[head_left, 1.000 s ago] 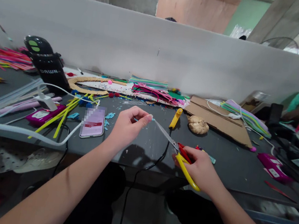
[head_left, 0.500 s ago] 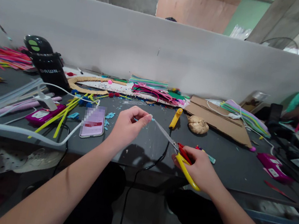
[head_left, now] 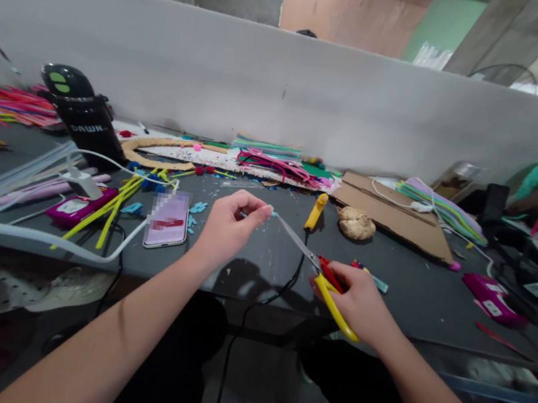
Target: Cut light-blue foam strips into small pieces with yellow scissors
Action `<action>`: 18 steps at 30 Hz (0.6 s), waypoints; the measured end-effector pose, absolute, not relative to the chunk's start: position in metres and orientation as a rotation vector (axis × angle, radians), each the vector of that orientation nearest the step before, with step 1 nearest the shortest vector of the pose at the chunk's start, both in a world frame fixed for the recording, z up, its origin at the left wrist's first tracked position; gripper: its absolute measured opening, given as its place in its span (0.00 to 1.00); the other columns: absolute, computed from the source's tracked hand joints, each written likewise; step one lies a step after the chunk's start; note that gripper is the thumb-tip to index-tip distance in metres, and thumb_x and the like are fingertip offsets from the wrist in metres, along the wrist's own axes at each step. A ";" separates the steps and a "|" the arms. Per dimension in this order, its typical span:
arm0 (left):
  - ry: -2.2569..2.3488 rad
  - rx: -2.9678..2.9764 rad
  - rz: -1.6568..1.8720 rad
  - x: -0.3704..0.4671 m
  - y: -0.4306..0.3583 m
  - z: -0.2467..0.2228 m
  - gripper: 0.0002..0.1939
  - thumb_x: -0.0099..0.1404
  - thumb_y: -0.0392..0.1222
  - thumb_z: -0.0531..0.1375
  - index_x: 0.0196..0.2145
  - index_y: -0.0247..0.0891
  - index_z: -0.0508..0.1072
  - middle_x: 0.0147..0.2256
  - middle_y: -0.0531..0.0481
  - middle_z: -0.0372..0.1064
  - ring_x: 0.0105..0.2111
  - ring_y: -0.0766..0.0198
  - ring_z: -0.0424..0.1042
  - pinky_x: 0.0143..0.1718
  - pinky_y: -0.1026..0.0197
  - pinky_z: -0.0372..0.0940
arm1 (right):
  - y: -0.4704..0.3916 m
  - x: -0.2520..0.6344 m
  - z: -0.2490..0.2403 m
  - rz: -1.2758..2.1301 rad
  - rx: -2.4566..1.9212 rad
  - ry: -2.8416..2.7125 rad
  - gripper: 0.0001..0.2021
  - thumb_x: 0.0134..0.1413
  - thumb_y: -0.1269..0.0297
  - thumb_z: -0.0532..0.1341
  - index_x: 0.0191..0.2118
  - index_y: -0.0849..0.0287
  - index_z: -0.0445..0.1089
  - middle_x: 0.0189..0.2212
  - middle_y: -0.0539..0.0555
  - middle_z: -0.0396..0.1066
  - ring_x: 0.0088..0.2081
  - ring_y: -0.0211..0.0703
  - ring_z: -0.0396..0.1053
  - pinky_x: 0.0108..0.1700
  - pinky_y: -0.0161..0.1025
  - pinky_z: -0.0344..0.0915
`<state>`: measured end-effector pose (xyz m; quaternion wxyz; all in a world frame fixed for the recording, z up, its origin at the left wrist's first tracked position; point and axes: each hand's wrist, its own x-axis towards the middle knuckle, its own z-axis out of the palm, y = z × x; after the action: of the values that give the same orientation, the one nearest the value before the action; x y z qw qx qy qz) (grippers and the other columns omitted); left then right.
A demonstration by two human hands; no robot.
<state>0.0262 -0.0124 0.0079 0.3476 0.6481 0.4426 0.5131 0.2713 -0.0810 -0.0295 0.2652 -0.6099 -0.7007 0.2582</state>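
Note:
Between thumb and fingertips, my left hand (head_left: 235, 225) pinches a small light-blue piece (head_left: 274, 214); most of it is hidden by the fingers. My right hand (head_left: 359, 302) is wrapped round the handles of a pair of scissors (head_left: 339, 316), one loop yellow and the other red. The scissor blades look closed or nearly so, and their tips meet the light-blue piece at my left fingertips. Both hands are held above the dark grey table (head_left: 254, 263). Light-blue scraps (head_left: 199, 206) lie left of my left hand, beside a phone (head_left: 173, 231).
A yellow-handled tool (head_left: 316, 213) with a black cord stands behind the scissors, near a beige lump (head_left: 355, 223). Cardboard (head_left: 398, 217) lies at the back right. At left are a black bottle (head_left: 87, 117), yellow strips (head_left: 107, 204) and a white cable (head_left: 41, 236).

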 end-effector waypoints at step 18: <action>1.163 1.671 1.344 0.025 -0.010 0.004 0.14 0.61 0.52 0.63 0.30 0.36 0.75 0.27 0.51 0.68 0.25 0.67 0.60 0.27 0.63 0.56 | -0.082 0.270 -0.026 0.668 -1.662 -1.865 0.14 0.49 0.59 0.62 0.22 0.58 0.57 0.19 0.45 0.52 0.24 0.35 0.49 0.25 0.34 0.48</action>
<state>0.0253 -0.0099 0.0044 0.3440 0.6431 0.4478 0.5173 0.2700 -0.0825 -0.0260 0.2745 -0.6180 -0.6936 0.2483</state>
